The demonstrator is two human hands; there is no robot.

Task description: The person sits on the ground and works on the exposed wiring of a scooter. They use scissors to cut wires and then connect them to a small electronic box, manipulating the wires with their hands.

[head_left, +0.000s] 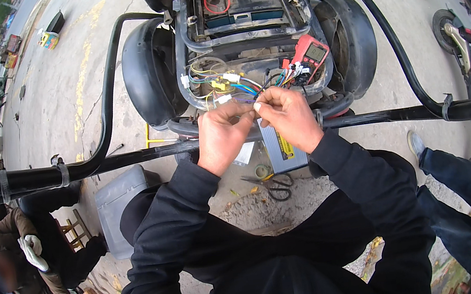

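My left hand (224,135) and my right hand (289,118) meet fingertip to fingertip just above the black crossbar (374,119). Both are closed in a pinch on a thin wire, mostly hidden by the fingers. Beyond them, colored wires (246,86) with white and yellow connectors spread over the rear of a vehicle frame. A red multimeter (312,55) lies tilted at the right of the wiring. Below the bar, a silver box (279,147) with a yellow label stands partly behind my right hand.
Scissors (278,188) and a tape roll (262,171) lie on the ground between my legs. A grey plastic case (118,207) is at the left. Black wheels (149,72) flank the frame, with a battery (246,4) farther off. People are at both sides, one in white gloves (33,252).
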